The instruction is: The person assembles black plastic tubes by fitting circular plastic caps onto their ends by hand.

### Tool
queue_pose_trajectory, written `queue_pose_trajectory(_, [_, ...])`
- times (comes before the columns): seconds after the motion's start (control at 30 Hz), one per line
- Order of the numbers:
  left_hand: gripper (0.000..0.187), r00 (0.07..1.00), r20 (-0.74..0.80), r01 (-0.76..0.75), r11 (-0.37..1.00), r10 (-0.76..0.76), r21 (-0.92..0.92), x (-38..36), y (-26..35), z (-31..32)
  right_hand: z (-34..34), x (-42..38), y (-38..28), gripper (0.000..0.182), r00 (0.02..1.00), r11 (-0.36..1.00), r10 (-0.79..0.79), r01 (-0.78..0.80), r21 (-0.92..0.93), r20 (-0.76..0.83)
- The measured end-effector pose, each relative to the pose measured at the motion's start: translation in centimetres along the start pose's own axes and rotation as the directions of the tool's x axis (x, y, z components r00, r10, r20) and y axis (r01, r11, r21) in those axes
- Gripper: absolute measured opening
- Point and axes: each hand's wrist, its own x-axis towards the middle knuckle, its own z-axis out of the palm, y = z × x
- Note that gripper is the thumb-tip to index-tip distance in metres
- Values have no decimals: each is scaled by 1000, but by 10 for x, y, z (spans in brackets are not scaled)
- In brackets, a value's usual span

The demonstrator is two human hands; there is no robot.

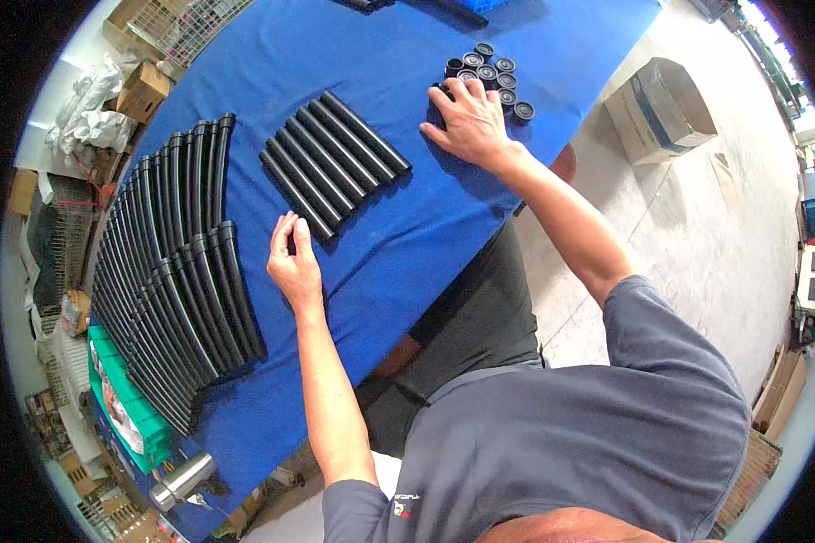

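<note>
On the blue-covered table point(371, 281), my left hand point(295, 271) is beside the near end of a row of several black tubes point(335, 163). Its fingers and thumb are drawn together, and nothing shows between them. My right hand point(474, 124) reaches over a cluster of round black caps point(486, 72) near the table's right side. Its fingers are spread, with the fingertips at the nearest caps and the thumb apart on the cloth. Some caps are partly hidden under these fingers. To the left lies a large stack of black tubes with wider ends point(190, 271), in two overlapping groups.
A green bin point(136, 407) and a metal cup-like cylinder point(183, 480) are at the table's lower left. An open cardboard box point(659, 113) stands on the floor at right. Wire baskets point(177, 27) and boxes point(143, 90) line the left. More black parts lie at the far edge.
</note>
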Motion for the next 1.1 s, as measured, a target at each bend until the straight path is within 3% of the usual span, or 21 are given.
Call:
queue_pose_trajectory(0.07, [33,1000,-1,-8,999,8,34,3,10,-5,-1,4,-1,54,998,999,-34,35,16,-55])
queue_pose_trajectory(0.1, [32,1000,-11,-4,1000,4,-28,-4,-2,12,-1,5,9,53,999,999,-35,35,-9,9])
queue_pose_trajectory(0.2, [33,999,26,-21,1000,20,17,2,-9,2,-8,8,-3,50,995,1000,-8,7,12,104])
queue_pose_trajectory(0.23, [31,999,29,-44,998,42,44,3,-8,2,-2,9,-2,44,998,998,-59,59,15,-28])
queue_pose_trajectory(0.33, [27,1000,-8,-3,1000,3,-25,1,-5,5,-2,10,2,42,997,998,-63,63,7,39])
queue_pose_trajectory(0.53, [32,993,-105,41,994,-52,-105,2,-13,4,2,10,0,30,990,992,-127,127,3,-55])
queue_pose_trajectory(0.67, [31,985,-116,96,967,-126,-237,-2,-21,6,-1,9,0,36,989,992,-123,123,-8,-80])
queue_pose_trajectory(0.77, [29,986,-109,108,978,-128,-178,-14,-7,-9,-4,10,5,39,994,995,-99,99,10,-44])
queue_pose_trajectory(0.97, [24,992,-42,-115,981,123,156,-76,20,-82,4,7,17,39,994,995,-101,101,-2,-36])
queue_pose_trajectory(1.1, [21,987,-159,-12,987,38,160,-119,19,-118,-28,14,-4,39,977,984,-170,174,26,-127])
